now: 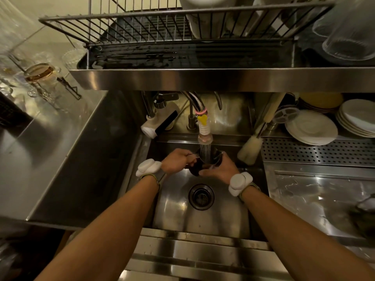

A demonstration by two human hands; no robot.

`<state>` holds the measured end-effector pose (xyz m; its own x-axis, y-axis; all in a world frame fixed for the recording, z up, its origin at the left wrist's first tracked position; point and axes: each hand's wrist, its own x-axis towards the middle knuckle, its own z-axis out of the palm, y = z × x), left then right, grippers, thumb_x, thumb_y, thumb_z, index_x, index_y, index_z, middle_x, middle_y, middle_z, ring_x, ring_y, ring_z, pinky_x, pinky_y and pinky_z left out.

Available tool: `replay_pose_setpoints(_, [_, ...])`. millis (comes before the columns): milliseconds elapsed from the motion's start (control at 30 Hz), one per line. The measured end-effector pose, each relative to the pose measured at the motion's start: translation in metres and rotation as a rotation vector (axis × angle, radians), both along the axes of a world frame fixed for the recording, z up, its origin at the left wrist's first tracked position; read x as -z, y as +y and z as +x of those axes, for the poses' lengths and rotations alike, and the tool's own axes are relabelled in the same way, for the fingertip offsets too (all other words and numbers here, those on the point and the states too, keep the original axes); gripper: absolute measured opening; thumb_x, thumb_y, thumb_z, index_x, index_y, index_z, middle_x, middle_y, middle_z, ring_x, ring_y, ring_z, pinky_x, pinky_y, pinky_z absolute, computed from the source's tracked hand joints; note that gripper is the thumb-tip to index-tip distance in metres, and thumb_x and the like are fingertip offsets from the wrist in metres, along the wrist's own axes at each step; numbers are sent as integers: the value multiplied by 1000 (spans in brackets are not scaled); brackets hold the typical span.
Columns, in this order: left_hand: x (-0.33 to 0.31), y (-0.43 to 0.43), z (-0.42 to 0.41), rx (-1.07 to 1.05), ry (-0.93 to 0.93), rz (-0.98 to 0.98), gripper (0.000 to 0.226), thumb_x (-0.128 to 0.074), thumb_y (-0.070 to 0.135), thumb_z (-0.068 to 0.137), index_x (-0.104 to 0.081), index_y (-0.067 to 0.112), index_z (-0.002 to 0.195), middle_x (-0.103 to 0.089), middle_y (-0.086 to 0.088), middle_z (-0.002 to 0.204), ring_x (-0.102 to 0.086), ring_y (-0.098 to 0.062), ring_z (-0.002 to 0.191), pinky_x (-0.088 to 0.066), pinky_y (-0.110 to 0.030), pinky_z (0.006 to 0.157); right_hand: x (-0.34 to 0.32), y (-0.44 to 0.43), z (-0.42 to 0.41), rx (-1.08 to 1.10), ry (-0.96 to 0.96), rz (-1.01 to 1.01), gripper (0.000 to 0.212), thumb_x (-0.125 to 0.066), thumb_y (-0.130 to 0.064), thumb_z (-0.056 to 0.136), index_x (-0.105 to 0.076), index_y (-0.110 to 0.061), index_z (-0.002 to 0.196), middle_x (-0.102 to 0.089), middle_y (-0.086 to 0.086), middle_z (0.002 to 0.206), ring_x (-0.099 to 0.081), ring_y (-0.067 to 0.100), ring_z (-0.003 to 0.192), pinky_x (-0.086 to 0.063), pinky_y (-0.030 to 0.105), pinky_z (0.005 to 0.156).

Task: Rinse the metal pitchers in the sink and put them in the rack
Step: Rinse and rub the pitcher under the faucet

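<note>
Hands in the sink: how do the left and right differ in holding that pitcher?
The left hand grips the metal pitcher by its handle, fingers curled; the right hand cups its body from the side. The left hand sits higher in view than the right hand. Both hold the pitcher under the running tap, and both wrists wear white bands.

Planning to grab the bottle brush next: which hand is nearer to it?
Right. The right hand cups the pitcher just left of the bottle brush; the left hand grips the pitcher's handle farther left, on the far side from the brush.
</note>
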<state>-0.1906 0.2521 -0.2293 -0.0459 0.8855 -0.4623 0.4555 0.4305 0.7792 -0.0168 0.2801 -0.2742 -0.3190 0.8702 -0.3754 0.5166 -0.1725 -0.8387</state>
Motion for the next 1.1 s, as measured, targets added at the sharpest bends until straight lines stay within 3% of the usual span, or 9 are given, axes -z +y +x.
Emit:
replay_pose_setpoints(67, [-1, 2, 1, -3, 75, 9, 26, -48, 13, 96, -66, -6, 100, -56, -4, 73, -52, -12, 69, -42, -16, 63, -4, -1, 8, -15, -16, -16, 120, -90, -61, 32, -43, -22, 135, -60, -2, 129, -58, 18, 118, -47, 43, 102])
replay_pose_setpoints(167, [-5, 3, 1, 20, 251, 67, 28, -51, 21, 95, -69, 1, 95, -65, -13, 85, -60, -24, 83, -44, -30, 76, -10, -5, 18, -17, -104, -69, 105, -91, -32, 56, -34, -14, 142, -48, 7, 140, -48, 25, 128, -43, 36, 104])
replay_pose_setpoints(233, [-7, 4, 0, 73, 415, 99, 30, -51, 31, 95, -70, 8, 96, -69, -16, 97, -64, -30, 95, -48, -37, 88, -7, -4, 22, -13, -123, -83, 100, -89, -31, 60, -35, -13, 142, -48, 9, 140, -49, 26, 127, -44, 35, 102])
replay_pose_setpoints(333, [-12, 5, 2, 201, 728, 130, 34, -44, 40, 96, -68, 16, 101, -66, -9, 111, -59, -30, 108, -35, -45, 102, -6, -3, 23, -18, -137, -85, 92, -86, -34, 64, -39, -13, 140, -51, 10, 137, -52, 26, 123, -45, 33, 99])
replay_pose_setpoints(433, [-13, 4, 3, 258, 883, 188, 32, -43, 38, 95, -67, 16, 99, -66, -8, 110, -58, -29, 108, -29, -45, 101, -5, 1, 21, -41, -150, -60, 85, -84, -35, 68, -42, -12, 138, -54, 10, 133, -54, 24, 119, -45, 29, 94])
replay_pose_setpoints(633, [-9, 0, 2, 369, 1020, 309, 32, -41, 36, 92, -67, 21, 102, -68, -3, 111, -57, -26, 108, -26, -43, 93, -11, 2, 23, -76, -152, -49, 76, -82, -38, 69, -48, -12, 133, -57, 9, 128, -56, 22, 113, -43, 24, 84])
replay_pose_setpoints(733, [-15, -4, 7, 437, 1107, 341, 26, -41, 29, 92, -64, 16, 91, -66, -8, 102, -56, -29, 100, -27, -42, 91, -15, 4, 25, -81, -148, -38, 73, -80, -36, 72, -48, -11, 133, -57, 9, 128, -56, 23, 115, -43, 25, 85])
replay_pose_setpoints(900, [-22, -8, 12, 477, 1223, 374, 19, -45, 22, 90, -60, 18, 101, -63, -9, 109, -54, -29, 106, -28, -42, 92, -15, 5, 26, -86, -162, -4, 70, -80, -38, 71, -52, -11, 130, -59, 9, 126, -57, 22, 113, -43, 25, 85])
replay_pose_setpoints(1100, [-29, -8, 18, 516, 1263, 394, 17, -48, 20, 90, -60, 15, 100, -64, -10, 106, -53, -28, 106, -29, -40, 94, -17, 7, 28, -98, -173, 7, 70, -80, -38, 72, -52, -11, 130, -58, 10, 127, -57, 23, 114, -45, 30, 91])
